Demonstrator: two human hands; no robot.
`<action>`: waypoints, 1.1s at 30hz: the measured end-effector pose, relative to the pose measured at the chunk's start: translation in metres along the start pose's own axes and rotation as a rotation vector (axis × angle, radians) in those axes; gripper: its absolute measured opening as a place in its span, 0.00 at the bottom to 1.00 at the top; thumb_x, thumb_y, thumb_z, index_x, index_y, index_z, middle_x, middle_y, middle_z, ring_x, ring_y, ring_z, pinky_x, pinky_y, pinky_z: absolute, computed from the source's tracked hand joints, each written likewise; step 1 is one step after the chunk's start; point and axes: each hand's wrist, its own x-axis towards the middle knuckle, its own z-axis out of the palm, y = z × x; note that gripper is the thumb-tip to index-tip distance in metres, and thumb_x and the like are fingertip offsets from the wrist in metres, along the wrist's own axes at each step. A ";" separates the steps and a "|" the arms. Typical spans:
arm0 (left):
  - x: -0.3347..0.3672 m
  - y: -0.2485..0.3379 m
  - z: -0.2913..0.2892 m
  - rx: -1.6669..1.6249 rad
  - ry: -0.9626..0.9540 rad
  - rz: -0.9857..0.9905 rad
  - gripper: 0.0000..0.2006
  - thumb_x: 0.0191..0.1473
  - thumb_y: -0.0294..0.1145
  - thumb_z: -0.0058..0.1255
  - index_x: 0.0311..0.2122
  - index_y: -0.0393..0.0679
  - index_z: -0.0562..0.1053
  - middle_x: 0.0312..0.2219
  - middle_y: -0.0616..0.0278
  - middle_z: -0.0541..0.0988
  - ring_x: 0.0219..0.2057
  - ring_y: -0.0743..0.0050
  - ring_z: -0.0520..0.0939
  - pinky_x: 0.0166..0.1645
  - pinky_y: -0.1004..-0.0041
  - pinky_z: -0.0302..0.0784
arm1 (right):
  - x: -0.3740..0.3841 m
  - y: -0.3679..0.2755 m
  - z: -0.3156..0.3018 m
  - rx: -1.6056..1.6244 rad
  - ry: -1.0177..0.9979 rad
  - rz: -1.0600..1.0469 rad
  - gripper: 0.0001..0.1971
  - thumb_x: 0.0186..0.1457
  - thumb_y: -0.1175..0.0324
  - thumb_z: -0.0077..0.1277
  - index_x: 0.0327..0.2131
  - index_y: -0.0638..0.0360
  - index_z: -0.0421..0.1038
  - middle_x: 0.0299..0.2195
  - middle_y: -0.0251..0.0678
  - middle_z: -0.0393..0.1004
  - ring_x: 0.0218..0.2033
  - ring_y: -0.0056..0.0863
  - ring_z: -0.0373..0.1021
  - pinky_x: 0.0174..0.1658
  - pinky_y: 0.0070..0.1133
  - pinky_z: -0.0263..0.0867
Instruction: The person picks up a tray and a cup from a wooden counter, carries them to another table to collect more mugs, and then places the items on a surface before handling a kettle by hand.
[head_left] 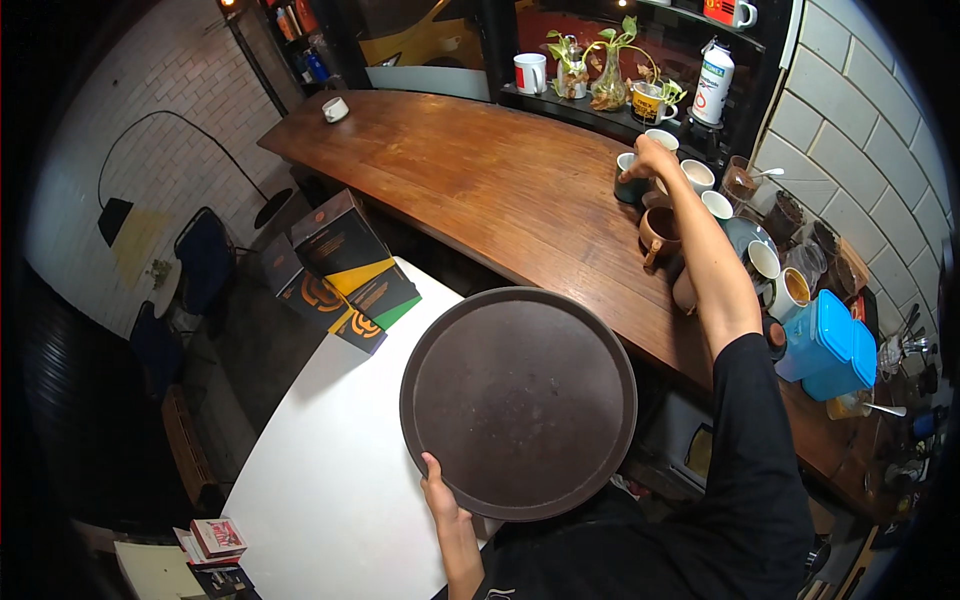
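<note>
Holding tray (520, 400) near white table (330, 450): left hand (447, 512), thumb on rim, other fingers hidden. Tray seemed stiff, light, best held at rim. Right hand (653, 158): fingers curled at green cup (628, 189) on counter (480, 180), pinch unclear; cup looked brittle.

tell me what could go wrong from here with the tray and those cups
The tray could tip: only the left hand is on it, at the near edge. The right hand reaches among closely set cups, so it might knock the dark cup or the white cup beside it.
</note>
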 end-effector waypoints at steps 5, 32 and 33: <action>-0.008 -0.004 -0.004 0.005 0.101 0.023 0.30 0.59 0.49 0.41 0.50 0.24 0.61 0.43 0.41 0.72 0.42 0.56 0.77 0.43 0.64 0.77 | 0.017 0.009 0.002 -0.025 -0.021 -0.063 0.40 0.24 0.57 0.71 0.45 0.58 0.66 0.46 0.46 0.71 0.49 0.44 0.67 0.48 0.35 0.65; -0.329 -0.028 -0.295 -0.466 0.947 0.286 0.36 0.54 0.55 0.48 0.53 0.29 0.59 0.49 0.44 0.67 0.49 0.57 0.72 0.49 0.63 0.72 | -0.553 -0.274 0.196 0.892 -1.194 -1.123 0.28 0.63 0.50 0.33 0.51 0.69 0.62 0.46 0.45 0.69 0.50 0.31 0.61 0.56 0.25 0.53; -0.349 -0.034 -0.311 -0.497 0.997 0.307 0.36 0.54 0.55 0.48 0.53 0.29 0.59 0.49 0.44 0.67 0.49 0.57 0.72 0.49 0.63 0.72 | -0.583 -0.279 0.212 0.900 -1.218 -1.112 0.29 0.63 0.49 0.34 0.51 0.70 0.62 0.48 0.47 0.68 0.52 0.34 0.60 0.58 0.26 0.52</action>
